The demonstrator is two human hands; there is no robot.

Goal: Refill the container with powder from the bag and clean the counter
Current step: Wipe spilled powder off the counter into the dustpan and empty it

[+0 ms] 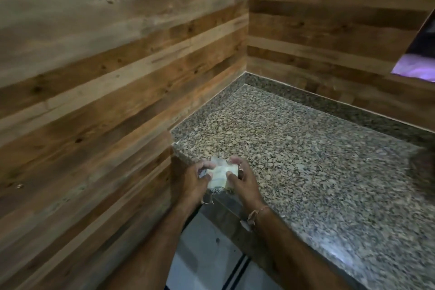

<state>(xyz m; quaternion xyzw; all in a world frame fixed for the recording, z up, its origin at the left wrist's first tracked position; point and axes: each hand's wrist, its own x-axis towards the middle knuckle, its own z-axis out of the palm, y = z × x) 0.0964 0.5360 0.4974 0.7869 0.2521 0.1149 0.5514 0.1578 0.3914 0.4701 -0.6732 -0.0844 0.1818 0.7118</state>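
Head view: both hands meeting at the near left corner of the speckled granite counter (306, 172), hard against the wood-plank wall (94, 101). Left hand (191, 180) and right hand (240, 178) each pinching an edge of a small pale cloth (219, 175), frayed threads hanging off its lower edge; cloth folded or bunched, held just over the counter's front edge. Neither container nor bag anywhere in view, and no powder discernible on the stone, though motion blur hides fine detail. Judged as the cleaning step: cloth being readied for wiping. Next move likely calls for flattening the cloth onto the stone and sweeping outward from the corner, with firm, even pressure.
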